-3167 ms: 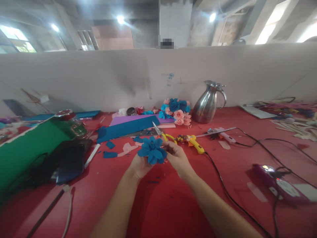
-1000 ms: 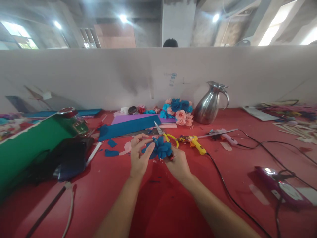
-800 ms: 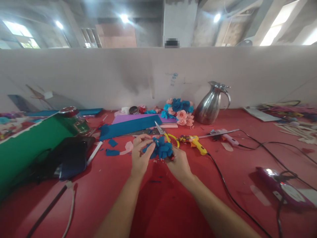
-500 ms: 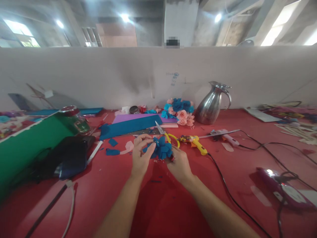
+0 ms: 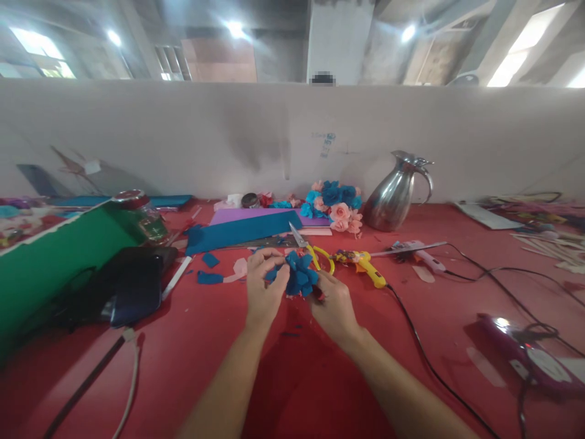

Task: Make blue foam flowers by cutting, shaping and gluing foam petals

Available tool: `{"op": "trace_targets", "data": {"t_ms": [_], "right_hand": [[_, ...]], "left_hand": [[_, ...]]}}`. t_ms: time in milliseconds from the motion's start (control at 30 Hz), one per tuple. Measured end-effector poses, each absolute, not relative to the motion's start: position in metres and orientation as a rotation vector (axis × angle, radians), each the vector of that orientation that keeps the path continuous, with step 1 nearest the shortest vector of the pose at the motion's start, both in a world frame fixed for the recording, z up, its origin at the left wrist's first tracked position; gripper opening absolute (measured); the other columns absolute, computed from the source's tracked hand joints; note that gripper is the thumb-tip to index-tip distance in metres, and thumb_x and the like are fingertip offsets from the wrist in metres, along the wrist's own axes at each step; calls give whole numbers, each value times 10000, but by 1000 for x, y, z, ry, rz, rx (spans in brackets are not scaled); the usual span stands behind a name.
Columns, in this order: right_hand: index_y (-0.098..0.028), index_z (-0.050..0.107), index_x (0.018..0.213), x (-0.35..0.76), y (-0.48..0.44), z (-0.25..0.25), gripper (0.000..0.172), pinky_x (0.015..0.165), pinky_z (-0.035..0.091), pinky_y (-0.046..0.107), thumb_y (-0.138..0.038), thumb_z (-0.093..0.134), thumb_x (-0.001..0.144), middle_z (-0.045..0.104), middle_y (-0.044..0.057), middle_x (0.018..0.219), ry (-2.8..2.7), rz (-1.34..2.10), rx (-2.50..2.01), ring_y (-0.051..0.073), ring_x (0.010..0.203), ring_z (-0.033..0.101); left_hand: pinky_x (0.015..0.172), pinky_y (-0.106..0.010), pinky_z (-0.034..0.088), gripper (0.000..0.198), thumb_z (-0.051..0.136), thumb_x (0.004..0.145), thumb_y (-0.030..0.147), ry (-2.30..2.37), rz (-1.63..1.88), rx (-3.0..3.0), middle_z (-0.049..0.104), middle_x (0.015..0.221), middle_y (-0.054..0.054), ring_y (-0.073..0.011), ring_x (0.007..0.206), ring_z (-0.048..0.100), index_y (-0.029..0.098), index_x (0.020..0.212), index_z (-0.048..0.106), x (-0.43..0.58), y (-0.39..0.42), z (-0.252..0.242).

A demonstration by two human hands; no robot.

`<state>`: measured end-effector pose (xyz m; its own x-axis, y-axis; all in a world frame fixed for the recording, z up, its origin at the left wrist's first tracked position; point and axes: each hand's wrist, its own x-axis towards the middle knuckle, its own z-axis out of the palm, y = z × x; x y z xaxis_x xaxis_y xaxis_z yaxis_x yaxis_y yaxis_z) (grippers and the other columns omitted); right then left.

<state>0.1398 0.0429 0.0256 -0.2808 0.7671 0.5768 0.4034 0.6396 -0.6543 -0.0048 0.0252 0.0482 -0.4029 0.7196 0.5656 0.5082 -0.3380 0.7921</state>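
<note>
Between my hands, above the red table, is a blue paper flower with several layered petals. My left hand pinches a blue petal at the flower's left side with thumb and fingers. On the other side, my right hand is closed around the base of the flower, and its fingertips are partly hidden. Just beyond the flower lie scissors with yellow handles, blades pointing away to the left. A yellow hot glue gun rests to the right of them.
Blue paper and small blue scraps lie at the left. A bunch of blue and pink paper flowers sits near a steel jug. Cords run from a purple power strip. A dark phone lies left, beside a green board.
The view has shifted slightly. My left hand keeps its pinch on the petal, and the flower appears turned a little in my right hand.
</note>
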Motion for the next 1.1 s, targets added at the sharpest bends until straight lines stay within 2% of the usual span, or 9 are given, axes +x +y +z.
{"op": "trace_targets", "data": {"t_ms": [133,300,533,967,1100], "right_hand": [[-197,622,739,140,43,24,177,596,436,228,-71,498,725,655,37,740,-1892,498,-923,163,668,605],[-200,647,836,140,42,23,231,676,476,247,-62,500,724,685,55,853,-1891,546,-906,184,772,640],[-192,625,737,141,42,23,172,638,464,243,-78,498,719,646,40,747,-1901,557,-902,169,692,609],[-201,664,775,138,42,25,171,640,479,250,-100,532,734,677,40,768,-1849,608,-915,169,688,614],[-210,666,821,138,43,25,198,680,485,261,-101,511,761,680,41,803,-1849,621,-888,177,733,627]], "left_hand": [[842,-395,419,86,595,748,220,1675,1860,1626,604,870,-21,-210,909,538,233,680,645,-4,25,50],[848,-390,414,74,605,773,252,1649,1889,1691,605,885,-23,-203,908,539,229,718,648,-5,23,50],[851,-392,402,83,604,793,263,1683,1876,1763,608,904,-26,-206,918,535,227,751,667,-3,21,51],[811,-378,424,136,576,798,235,1652,1793,1758,617,877,-24,-203,889,544,233,701,671,-4,21,52],[808,-372,432,144,573,795,235,1620,1787,1707,621,882,-26,-201,889,555,229,685,666,-5,22,49]]}}
